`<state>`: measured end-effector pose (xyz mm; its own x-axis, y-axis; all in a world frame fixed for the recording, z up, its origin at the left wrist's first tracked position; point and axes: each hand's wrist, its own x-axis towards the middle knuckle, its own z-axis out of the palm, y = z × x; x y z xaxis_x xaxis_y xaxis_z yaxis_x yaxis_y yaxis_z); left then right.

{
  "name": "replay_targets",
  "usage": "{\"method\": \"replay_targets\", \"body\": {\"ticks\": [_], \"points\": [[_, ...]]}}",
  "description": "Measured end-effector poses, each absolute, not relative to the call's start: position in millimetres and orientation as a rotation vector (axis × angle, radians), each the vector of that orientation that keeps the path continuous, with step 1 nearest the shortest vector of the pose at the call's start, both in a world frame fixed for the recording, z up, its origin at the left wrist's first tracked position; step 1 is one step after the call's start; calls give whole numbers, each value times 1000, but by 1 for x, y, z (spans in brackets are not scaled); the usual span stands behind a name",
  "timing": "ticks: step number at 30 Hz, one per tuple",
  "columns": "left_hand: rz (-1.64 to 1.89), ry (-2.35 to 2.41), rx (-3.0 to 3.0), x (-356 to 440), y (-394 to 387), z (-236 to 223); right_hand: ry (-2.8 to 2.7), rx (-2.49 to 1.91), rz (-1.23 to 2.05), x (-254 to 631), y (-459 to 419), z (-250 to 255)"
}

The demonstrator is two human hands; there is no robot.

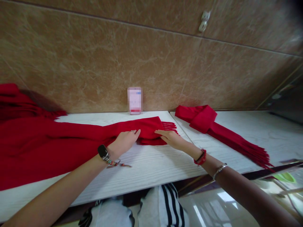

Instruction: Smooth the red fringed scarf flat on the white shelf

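A long red scarf lies across the white surface, its right end folded into a narrow band with a short fringe showing. My left hand is closed on the band near its middle, fingers bent into the fabric and partly hidden. My right hand lies with its fingers stretched out over the scarf's right end, beside the fringe. To the right of that hand rests a second red scarf, folded over itself at the top, with its fringed tail running toward the front edge.
A phone leans upright against the brown tiled wall behind the scarf. More red fringed fabric is heaped at the far left. The white tabletop ends just in front of my knees. A seam crosses it on the right.
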<state>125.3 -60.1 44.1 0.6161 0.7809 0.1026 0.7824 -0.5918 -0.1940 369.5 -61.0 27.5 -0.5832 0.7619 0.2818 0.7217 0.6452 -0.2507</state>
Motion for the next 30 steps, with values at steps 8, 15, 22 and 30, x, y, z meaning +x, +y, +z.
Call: {"method": "replay_targets", "body": {"ticks": [8, 15, 22, 30], "points": [[74, -1176, -2623, 113, -89, 35, -2726, -962, 150, 388, -79, 23], [52, -1079, -2768, 110, -86, 40, -2794, -928, 5, 389, -86, 27], [-145, -1145, -2810, 147, -67, 49, -2729, -940, 176, 394, -78, 31], [-140, -1499, -2829, 167, -42, 14, -2383, -1554, -131, 351, 0, 30]]}}
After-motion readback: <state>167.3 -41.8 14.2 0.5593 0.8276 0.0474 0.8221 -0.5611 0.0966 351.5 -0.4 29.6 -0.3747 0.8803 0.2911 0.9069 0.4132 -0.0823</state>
